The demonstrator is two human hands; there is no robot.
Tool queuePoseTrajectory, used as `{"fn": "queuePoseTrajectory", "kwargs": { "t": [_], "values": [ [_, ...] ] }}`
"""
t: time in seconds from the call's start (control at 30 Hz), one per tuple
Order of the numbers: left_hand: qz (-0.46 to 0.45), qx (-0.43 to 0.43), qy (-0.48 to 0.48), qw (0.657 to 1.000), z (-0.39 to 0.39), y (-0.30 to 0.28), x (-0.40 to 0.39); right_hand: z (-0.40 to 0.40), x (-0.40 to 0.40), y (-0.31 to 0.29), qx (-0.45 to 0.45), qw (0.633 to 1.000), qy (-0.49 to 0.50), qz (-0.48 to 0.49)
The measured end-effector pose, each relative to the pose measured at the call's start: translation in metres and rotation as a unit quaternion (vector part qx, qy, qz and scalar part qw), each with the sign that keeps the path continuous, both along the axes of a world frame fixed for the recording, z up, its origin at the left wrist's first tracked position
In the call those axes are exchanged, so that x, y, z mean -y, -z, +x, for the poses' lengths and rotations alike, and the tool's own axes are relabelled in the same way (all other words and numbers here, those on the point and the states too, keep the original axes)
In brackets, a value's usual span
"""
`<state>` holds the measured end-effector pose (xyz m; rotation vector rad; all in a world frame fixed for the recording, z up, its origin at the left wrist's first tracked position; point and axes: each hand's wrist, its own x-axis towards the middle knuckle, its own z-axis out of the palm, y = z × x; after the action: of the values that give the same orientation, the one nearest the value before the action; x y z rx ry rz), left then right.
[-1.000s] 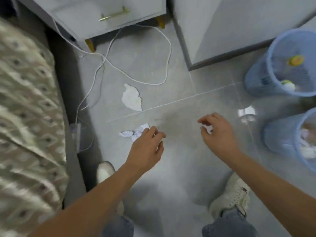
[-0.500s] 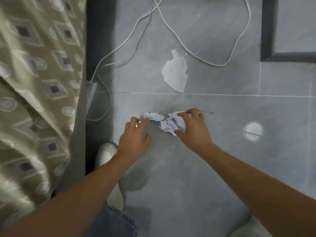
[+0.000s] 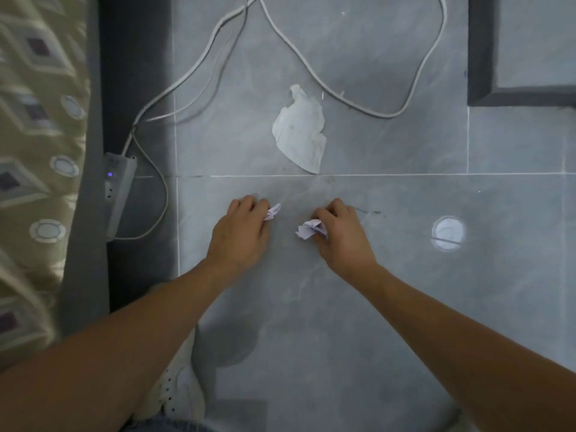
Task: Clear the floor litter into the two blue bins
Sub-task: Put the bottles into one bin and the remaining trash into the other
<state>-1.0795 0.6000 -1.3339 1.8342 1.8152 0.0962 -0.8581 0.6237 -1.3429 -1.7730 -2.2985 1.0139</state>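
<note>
The left hand (image 3: 241,232) pinches a small crumpled paper scrap (image 3: 273,212) at its fingertips; the right hand (image 3: 341,233) grips a larger paper wad (image 3: 308,229). Both hover low over the grey tiled floor (image 3: 405,307). At 12 o'clock from the hands lies a flat white torn paper (image 3: 300,129). No bin appears in view.

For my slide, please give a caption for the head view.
Left hand and right hand each pinch crumpled paper; a torn white sheet lies beyond.
</note>
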Motion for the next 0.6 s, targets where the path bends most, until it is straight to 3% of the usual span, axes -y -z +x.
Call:
{"fn": "queuePoseTrajectory", "kwargs": {
  "t": [0.17, 0.37, 0.43, 0.5, 0.6],
  "values": [
    [0.045, 0.006, 0.011, 0.999, 0.017, -0.017, -0.049, 0.013, -0.037, -0.026, -0.052, 0.995, 0.086, 0.019],
    [0.046, -0.027, 0.088, 0.995, 0.049, 0.003, -0.151, 0.017, -0.107, -0.027, -0.053, 0.992, 0.100, 0.059],
    [0.003, -0.071, 0.109, 0.991, 0.057, 0.017, -0.164, 0.021, -0.119, -0.022, -0.051, 0.991, 0.108, 0.066],
    [0.020, -0.126, 0.123, 0.984, 0.059, 0.026, -0.163, 0.027, -0.125, -0.019, -0.046, 0.990, 0.116, 0.068],
    [0.046, -0.111, 0.124, 0.985, 0.058, 0.028, -0.149, 0.038, -0.124, -0.016, -0.038, 0.990, 0.124, 0.055]
  ]
}}
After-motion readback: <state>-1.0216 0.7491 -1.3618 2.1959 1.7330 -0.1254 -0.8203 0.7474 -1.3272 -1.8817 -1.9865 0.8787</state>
